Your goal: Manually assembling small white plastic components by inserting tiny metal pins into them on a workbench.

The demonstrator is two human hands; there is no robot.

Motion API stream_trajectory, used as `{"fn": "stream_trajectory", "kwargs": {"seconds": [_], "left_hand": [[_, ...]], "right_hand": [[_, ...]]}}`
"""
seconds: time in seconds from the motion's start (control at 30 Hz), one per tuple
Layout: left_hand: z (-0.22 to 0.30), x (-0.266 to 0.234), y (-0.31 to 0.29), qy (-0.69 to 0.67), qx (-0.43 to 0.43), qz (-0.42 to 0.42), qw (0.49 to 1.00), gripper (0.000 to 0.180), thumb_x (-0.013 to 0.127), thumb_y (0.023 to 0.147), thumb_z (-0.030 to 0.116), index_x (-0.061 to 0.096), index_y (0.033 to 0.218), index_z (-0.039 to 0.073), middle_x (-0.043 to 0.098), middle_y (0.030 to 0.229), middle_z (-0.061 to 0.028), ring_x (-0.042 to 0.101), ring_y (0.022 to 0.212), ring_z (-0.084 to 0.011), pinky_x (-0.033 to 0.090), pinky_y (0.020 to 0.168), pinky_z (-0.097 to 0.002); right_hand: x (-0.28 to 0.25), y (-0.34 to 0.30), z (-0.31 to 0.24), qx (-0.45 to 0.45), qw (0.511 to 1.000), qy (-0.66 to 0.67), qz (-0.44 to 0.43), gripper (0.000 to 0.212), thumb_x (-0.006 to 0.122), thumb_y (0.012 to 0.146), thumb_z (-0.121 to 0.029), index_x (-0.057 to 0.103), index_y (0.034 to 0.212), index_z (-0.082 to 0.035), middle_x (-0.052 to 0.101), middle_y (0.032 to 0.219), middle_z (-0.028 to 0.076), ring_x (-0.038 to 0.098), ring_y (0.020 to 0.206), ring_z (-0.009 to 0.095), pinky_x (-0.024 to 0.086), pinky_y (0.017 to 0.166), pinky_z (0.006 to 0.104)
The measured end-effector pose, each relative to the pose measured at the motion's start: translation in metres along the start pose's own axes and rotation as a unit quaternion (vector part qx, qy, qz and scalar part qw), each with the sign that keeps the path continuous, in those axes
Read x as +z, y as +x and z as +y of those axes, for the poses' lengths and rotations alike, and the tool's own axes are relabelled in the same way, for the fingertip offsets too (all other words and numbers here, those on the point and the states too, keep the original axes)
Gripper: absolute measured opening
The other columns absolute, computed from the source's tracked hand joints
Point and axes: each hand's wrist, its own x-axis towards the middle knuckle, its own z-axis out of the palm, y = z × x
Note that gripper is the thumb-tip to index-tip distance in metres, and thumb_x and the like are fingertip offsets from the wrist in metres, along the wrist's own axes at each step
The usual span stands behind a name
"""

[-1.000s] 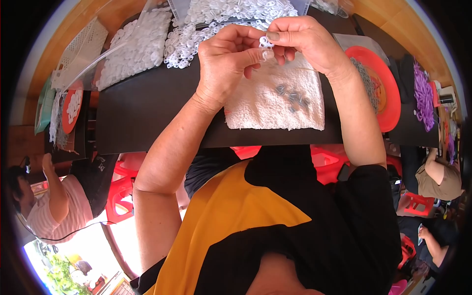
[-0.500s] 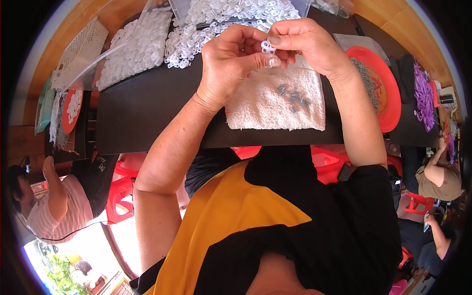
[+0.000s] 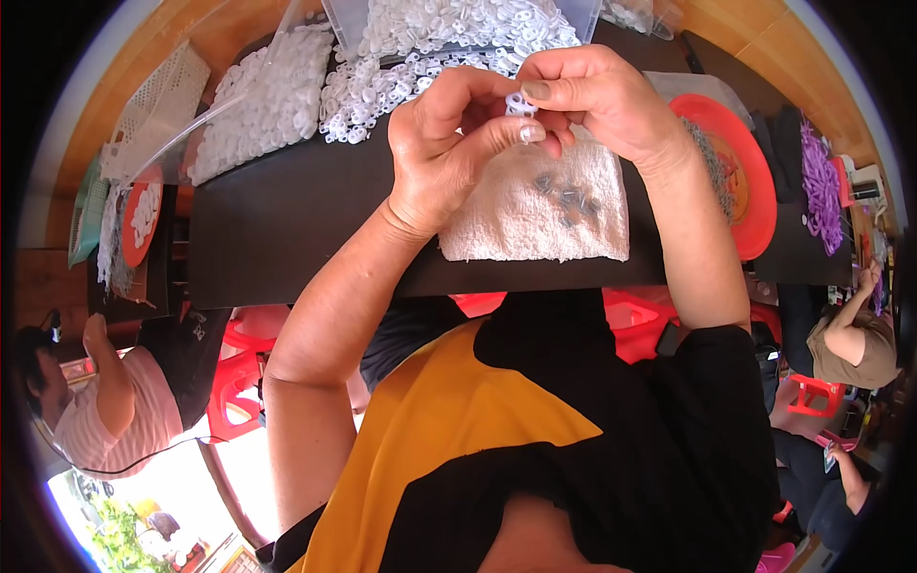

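Between my two hands is a small white plastic piece (image 3: pixel 519 105) with round holes. The thumb and fingers of my left hand (image 3: pixel 449 143) pinch it from the left and below. My right hand (image 3: pixel 602 100) grips its upper right side, with the thumb pressed on it. Under my hands lies a cream towel (image 3: pixel 497 224) on the dark table. Several small metal pins (image 3: pixel 568 196) are scattered on the towel. Behind my left hand, many similar white plastic pieces (image 3: pixel 353 100) form a loose pile.
A clear bin (image 3: pixel 587 19) of white pieces stands at the back. Left of the pile lies a full clear bag (image 3: pixel 258 105). A red plate (image 3: pixel 755 191) with small grey metal parts sits at right, before purple strips (image 3: pixel 821 191). Other people sit at both sides.
The white piece has turned slightly and sits a little lower between my fingers. My left hand has shifted slightly down; both hands keep hold.
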Motion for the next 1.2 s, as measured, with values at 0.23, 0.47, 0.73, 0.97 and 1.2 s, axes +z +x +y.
{"fn": "stream_trajectory", "kwargs": {"seconds": [0.23,0.47,0.73,0.97,1.2], "left_hand": [[0.002,-0.001,0.001,0.009,-0.014,0.023,1.0,0.032,0.074,0.079,-0.002,0.059,0.107,-0.002,0.063,0.092,-0.0036,0.061,0.082,-0.0093,0.052,0.072,-0.0211],[0.001,-0.001,0.001,0.045,0.039,0.019,0.998,0.032,0.077,0.077,0.002,0.06,0.104,-0.002,0.062,0.09,-0.0026,0.059,0.079,-0.0079,0.051,0.073,-0.0212],[0.008,0.0,0.001,0.072,0.067,0.03,0.995,0.032,0.08,0.075,0.007,0.06,0.098,0.0,0.062,0.083,-0.0015,0.057,0.073,-0.0071,0.05,0.067,-0.0208],[0.008,-0.005,0.005,0.094,0.118,0.0,0.989,0.028,0.075,0.078,0.005,0.056,0.097,-0.002,0.063,0.081,-0.0065,0.064,0.071,-0.0135,0.054,0.065,-0.0242],[0.009,-0.007,0.005,0.052,0.108,-0.022,0.993,0.022,0.069,0.083,-0.004,0.052,0.097,-0.005,0.064,0.081,-0.0116,0.07,0.071,-0.0185,0.059,0.063,-0.028]], "right_hand": [[0.007,-0.001,-0.003,-0.021,0.999,-0.014,0.036,0.023,0.057,0.092,-0.025,0.064,0.082,-0.005,0.058,0.064,-0.001,0.059,0.057,0.008,0.04,0.053,0.0203],[0.006,0.0,-0.005,-0.028,0.998,-0.045,0.02,0.024,0.057,0.093,-0.024,0.063,0.08,-0.005,0.057,0.063,-0.001,0.056,0.056,0.007,0.04,0.052,0.0199],[0.01,-0.001,-0.003,-0.025,1.0,-0.006,0.006,0.023,0.059,0.092,-0.023,0.064,0.081,-0.004,0.056,0.062,-0.001,0.054,0.054,0.006,0.04,0.051,0.0198],[0.016,0.0,-0.001,-0.041,0.999,0.004,0.009,0.023,0.059,0.093,-0.023,0.064,0.083,-0.003,0.056,0.063,-0.001,0.054,0.054,0.007,0.04,0.051,0.0197],[0.02,0.002,0.003,-0.044,0.997,0.06,-0.013,0.023,0.055,0.094,-0.021,0.063,0.084,-0.002,0.058,0.068,0.0,0.056,0.059,0.008,0.04,0.054,0.0197]]}}
